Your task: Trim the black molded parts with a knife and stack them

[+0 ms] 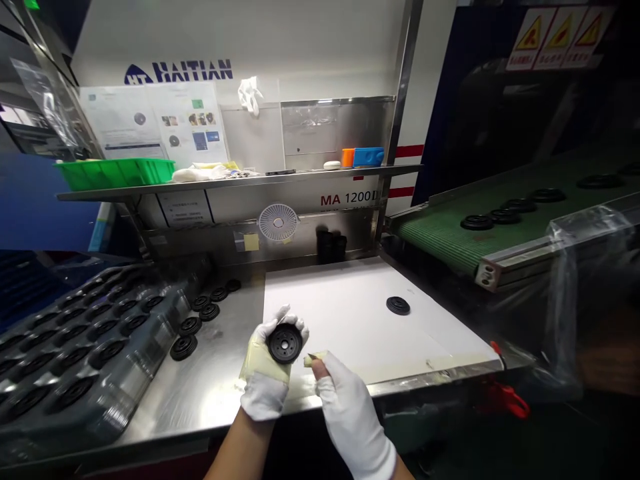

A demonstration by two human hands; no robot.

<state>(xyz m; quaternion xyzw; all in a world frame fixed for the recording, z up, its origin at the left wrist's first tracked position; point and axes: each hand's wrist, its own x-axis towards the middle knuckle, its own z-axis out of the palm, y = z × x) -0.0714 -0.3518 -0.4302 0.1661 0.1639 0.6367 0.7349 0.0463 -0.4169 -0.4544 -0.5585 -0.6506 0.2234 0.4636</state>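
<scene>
Left hand [265, 363] clasps black wheel [286, 335] over counter [225, 360], right hand [347, 407] at wheel's four o'clock, apart, pinching small object [313, 357], can't tell what; probably best: steady wheel, light contact, fingers off its rim.

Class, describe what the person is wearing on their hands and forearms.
The left hand wears a white glove with a pale yellow layer around its palm. The right hand wears a white glove, its thumb tip uncovered. No sleeves show.
</scene>
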